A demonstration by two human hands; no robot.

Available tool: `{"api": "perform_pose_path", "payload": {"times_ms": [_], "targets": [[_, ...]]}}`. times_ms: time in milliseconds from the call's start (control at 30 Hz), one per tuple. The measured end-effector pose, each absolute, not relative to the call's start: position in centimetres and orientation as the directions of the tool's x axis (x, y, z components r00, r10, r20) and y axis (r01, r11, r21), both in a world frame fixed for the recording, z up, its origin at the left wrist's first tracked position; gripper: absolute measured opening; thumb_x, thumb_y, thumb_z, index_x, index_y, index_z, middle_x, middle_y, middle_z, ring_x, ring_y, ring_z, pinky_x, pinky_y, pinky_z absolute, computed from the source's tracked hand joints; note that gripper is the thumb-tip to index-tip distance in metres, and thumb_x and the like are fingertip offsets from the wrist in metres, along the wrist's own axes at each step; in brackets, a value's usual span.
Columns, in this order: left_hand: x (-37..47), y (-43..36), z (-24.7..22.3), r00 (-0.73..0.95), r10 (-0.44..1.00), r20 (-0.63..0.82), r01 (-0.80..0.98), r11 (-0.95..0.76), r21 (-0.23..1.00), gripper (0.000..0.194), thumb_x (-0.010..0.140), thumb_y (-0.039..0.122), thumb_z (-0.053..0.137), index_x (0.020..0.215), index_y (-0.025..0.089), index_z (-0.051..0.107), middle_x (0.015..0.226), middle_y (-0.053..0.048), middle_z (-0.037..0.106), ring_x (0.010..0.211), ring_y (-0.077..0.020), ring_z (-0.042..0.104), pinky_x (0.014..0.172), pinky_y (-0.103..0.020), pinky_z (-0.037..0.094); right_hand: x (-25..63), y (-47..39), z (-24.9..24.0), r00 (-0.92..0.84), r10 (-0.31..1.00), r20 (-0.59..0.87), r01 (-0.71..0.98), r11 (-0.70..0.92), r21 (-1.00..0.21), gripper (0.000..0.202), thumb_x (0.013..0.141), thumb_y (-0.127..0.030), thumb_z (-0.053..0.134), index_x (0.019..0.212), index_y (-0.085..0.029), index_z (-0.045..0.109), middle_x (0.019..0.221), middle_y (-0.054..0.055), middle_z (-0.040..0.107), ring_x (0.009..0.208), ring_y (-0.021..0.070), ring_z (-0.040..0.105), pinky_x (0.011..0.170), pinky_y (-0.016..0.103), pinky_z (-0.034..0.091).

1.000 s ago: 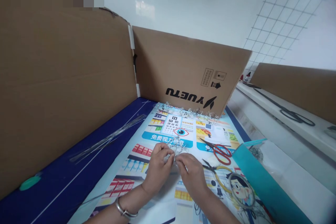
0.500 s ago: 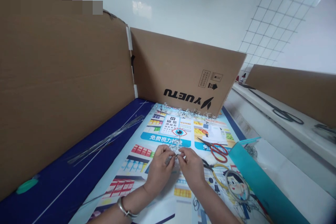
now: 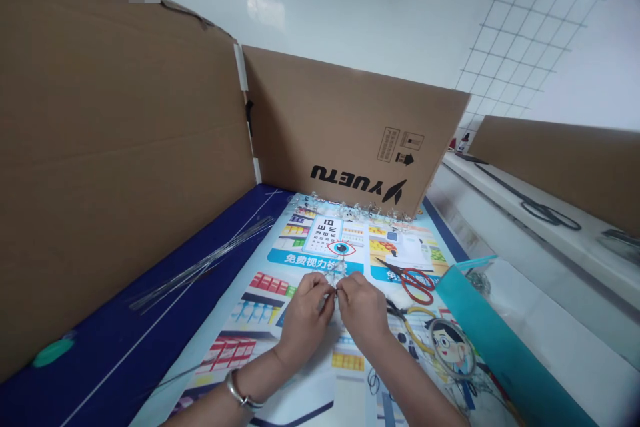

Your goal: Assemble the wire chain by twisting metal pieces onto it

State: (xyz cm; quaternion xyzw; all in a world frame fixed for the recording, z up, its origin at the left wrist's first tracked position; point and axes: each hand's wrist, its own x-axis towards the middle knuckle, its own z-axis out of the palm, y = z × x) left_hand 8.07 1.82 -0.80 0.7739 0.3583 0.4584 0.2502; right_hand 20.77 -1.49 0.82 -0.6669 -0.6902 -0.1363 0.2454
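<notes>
One small wiry piece [image 3: 334,273], over the printed sheet [image 3: 295,390], was pinched in the fingertips of left hand [image 3: 304,315] and right hand [image 3: 365,312], seemingly mid-manipulation, the next move calling for steady opposed grips.

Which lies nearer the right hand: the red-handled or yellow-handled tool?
The yellow-handled tool: its dark tip is beside the right hand; the red-handled scissors lie farther off.

The wiry piece [image 3: 337,271] is partly hidden, its details unclear.
</notes>
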Motion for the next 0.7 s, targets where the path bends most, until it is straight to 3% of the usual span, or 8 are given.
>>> {"api": "perform_pose_path", "payload": {"times_ms": [133, 333, 533, 700], "targets": [[8.0, 2.1, -1.3, 0.322, 0.770, 0.550, 0.289, -0.633, 0.718, 0.019, 0.083, 0.010, 0.043, 0.086, 0.017, 0.060, 0.091, -0.006, 0.051, 0.088, -0.0191, 0.052, 0.078, -0.034, 0.047, 21.7, -1.1, 0.0, -0.089, 0.826, 0.557, 0.978, 0.177, -0.107, 0.017, 0.086, -0.017, 0.045, 0.082, -0.022, 0.061, 0.081, 0.003, 0.061, 0.075, 0.0153, 0.056, 0.068, 0.025, 0.040], [7.4, 3.0, -2.1, 0.350, 0.747, 0.566, 0.343, -0.664, 0.664, 0.024, 0.081, 0.011, 0.047, 0.098, 0.020, 0.062, 0.099, -0.007, 0.055, 0.096, -0.0211, 0.052, 0.085, -0.038, 0.045, 23.3, -0.7, -1.2, -0.101, 0.804, 0.586, 0.971, 0.208, -0.120, 0.019, 0.088, -0.014, 0.043, 0.091, -0.019, 0.061, 0.090, 0.005, 0.062, 0.085, 0.0158, 0.056, 0.078, 0.027, 0.041], [6.3, 4.3, -2.0, 0.384, 0.738, 0.555, 0.434, -0.675, 0.597, 0.021, 0.082, 0.014, 0.049, 0.091, 0.022, 0.066, 0.089, -0.004, 0.062, 0.087, -0.0200, 0.054, 0.077, -0.036, 0.047, 23.5, -0.8, -1.3, -0.113, 0.806, 0.581, 0.964, 0.231, -0.133, 0.020, 0.087, -0.012, 0.044, 0.088, -0.021, 0.061, 0.090, 0.004, 0.061, 0.086, 0.0152, 0.055, 0.080, 0.028, 0.041], [5.8, 5.0, -2.6, 0.290, 0.792, 0.537, 0.389, -0.610, 0.690, 0.018, 0.083, 0.020, 0.052, 0.091, 0.021, 0.067, 0.094, -0.005, 0.067, 0.092, -0.0200, 0.059, 0.087, -0.038, 0.046, 23.6, -0.8, -1.5, -0.114, 0.803, 0.584, 0.964, 0.231, -0.130, 0.020, 0.087, -0.012, 0.044, 0.086, -0.021, 0.062, 0.089, 0.004, 0.061, 0.085, 0.0150, 0.055, 0.079, 0.028, 0.041]]}}
